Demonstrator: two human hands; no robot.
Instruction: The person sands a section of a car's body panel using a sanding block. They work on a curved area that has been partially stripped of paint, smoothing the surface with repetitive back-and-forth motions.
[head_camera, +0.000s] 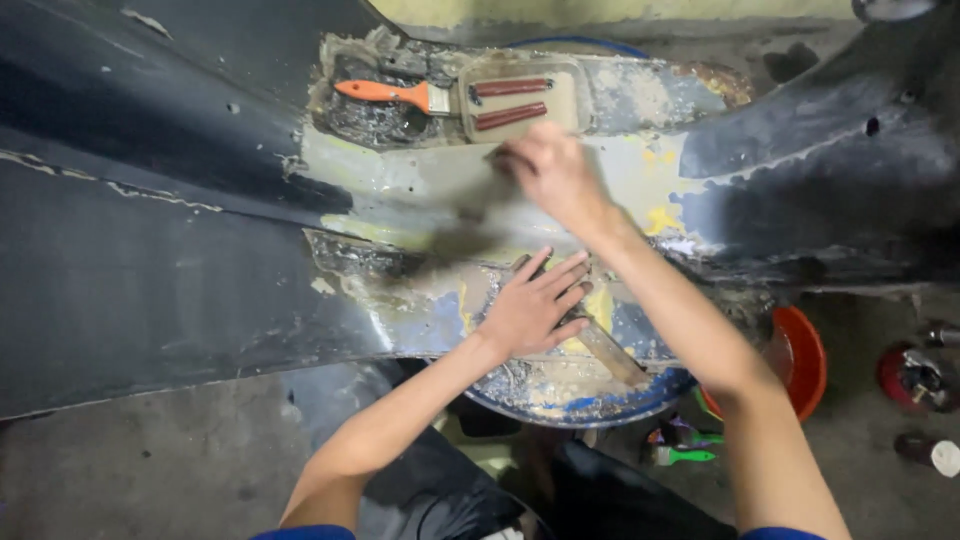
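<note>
Left hand (530, 308) laid flat with fingers spread, grip released, on the filler-smeared dark panel (200, 260), right hand (548, 170) blurred, its grip impossible to tell, orange-handled brush (395, 95) rested beyond.

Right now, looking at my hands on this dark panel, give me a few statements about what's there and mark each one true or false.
1. The left hand lies flat on the dark panel. True.
2. The right hand is blurred, near the grey filler patch. True.
3. The orange-handled brush is in the left hand. False: it lies at the top of the panel, untouched.
4. The red bucket sits on top of the panel. False: it stands on the floor below.
</note>
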